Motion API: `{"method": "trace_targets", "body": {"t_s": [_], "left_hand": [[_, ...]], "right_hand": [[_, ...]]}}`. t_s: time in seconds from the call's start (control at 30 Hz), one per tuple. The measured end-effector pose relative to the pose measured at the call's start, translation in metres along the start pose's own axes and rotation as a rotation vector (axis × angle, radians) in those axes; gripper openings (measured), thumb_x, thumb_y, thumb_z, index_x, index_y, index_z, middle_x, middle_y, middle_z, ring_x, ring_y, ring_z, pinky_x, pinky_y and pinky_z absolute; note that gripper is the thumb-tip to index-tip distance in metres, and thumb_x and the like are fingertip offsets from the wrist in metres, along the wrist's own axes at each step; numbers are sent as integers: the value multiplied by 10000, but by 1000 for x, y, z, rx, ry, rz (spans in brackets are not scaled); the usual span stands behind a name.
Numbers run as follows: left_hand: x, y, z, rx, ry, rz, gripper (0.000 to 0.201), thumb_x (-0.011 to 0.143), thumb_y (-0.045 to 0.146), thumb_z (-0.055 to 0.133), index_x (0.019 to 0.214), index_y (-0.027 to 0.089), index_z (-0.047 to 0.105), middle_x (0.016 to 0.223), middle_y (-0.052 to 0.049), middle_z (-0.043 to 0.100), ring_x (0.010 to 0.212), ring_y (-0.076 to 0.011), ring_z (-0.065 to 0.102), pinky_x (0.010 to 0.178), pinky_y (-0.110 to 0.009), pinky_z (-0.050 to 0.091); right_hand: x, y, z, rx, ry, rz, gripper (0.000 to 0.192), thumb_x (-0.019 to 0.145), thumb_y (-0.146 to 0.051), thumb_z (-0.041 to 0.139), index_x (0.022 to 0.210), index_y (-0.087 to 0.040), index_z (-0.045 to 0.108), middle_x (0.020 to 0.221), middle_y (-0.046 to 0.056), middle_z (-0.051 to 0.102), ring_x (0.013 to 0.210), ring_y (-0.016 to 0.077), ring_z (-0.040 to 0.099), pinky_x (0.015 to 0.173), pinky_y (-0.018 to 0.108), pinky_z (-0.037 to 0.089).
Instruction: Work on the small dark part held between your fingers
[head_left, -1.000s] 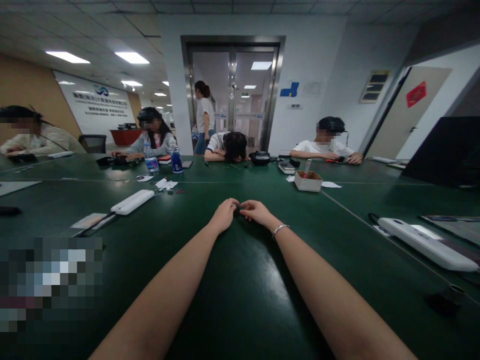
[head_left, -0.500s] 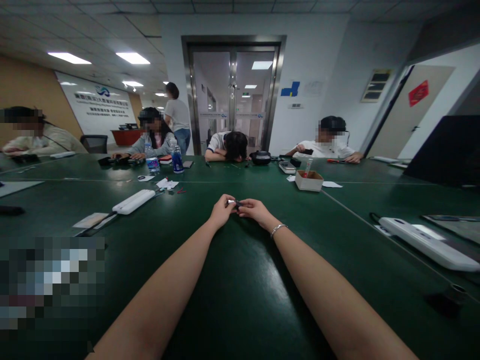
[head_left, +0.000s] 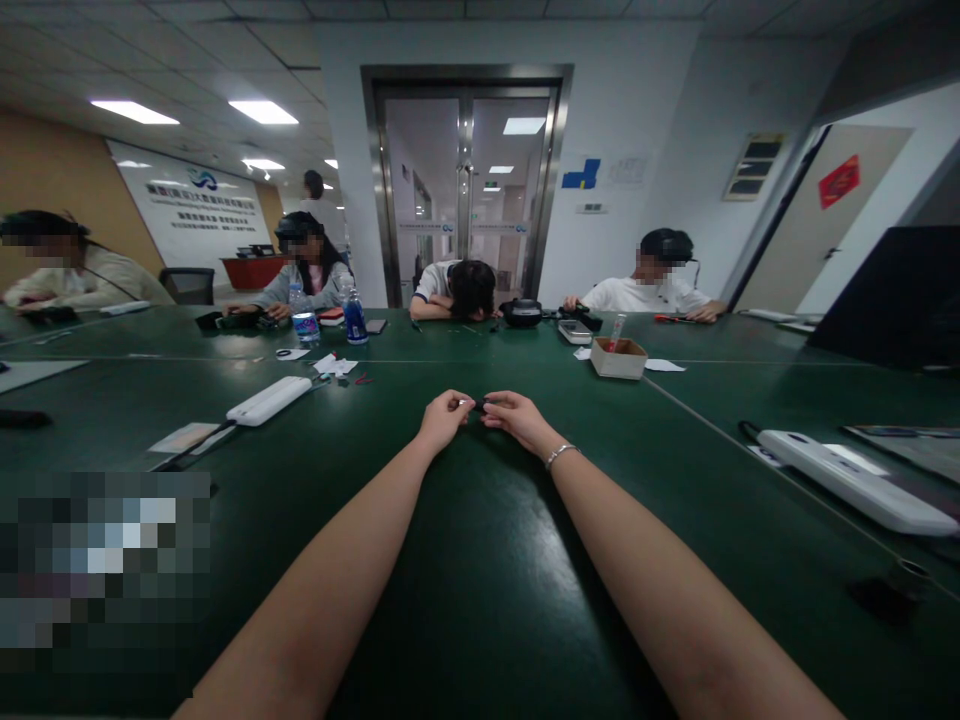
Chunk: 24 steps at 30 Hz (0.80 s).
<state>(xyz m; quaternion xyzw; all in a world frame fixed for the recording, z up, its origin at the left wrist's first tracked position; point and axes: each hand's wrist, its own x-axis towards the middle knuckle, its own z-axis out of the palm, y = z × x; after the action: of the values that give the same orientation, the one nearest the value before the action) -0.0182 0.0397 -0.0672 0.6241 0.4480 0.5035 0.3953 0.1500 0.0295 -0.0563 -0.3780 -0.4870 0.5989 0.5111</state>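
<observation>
The left hand and right hand are pinching 1 small dark oblong part between fingertips. Its long axis is lying left-right above the dark green table.

One head-worn camera looks forward and slightly down along the green bench, close above the wearer's outstretched forearms, facing the glass doors across the room.

The surface is dark green and glossy, made of several joined tops. On it lie a white power strip at the left, another white power strip at the right, a small cardboard box, two plastic bottles and some paper scraps.
</observation>
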Motion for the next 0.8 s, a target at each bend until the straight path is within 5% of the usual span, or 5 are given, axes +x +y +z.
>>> {"method": "trace_targets", "body": {"t_s": [0.3,0.8], "left_hand": [[0,3,2,-14,6,-59,339,713,473,633,758,140,592,619,-8,579,557,-117,543,556,-250,460],[-13,18,-10,523,-53,88,482,845,579,355,670,193,584,643,-14,584,590,-156,507,549,-264,313]], "right_hand": [[-2,-1,0,-12,-19,0,293,677,-14,733,889,-139,574,686,16,647,592,116,644,546,183,542],[-5,-5,1,-17,-46,40,223,727,-22,694,899,-115,587,713,40,651,594,103,637,563,165,541]]}}
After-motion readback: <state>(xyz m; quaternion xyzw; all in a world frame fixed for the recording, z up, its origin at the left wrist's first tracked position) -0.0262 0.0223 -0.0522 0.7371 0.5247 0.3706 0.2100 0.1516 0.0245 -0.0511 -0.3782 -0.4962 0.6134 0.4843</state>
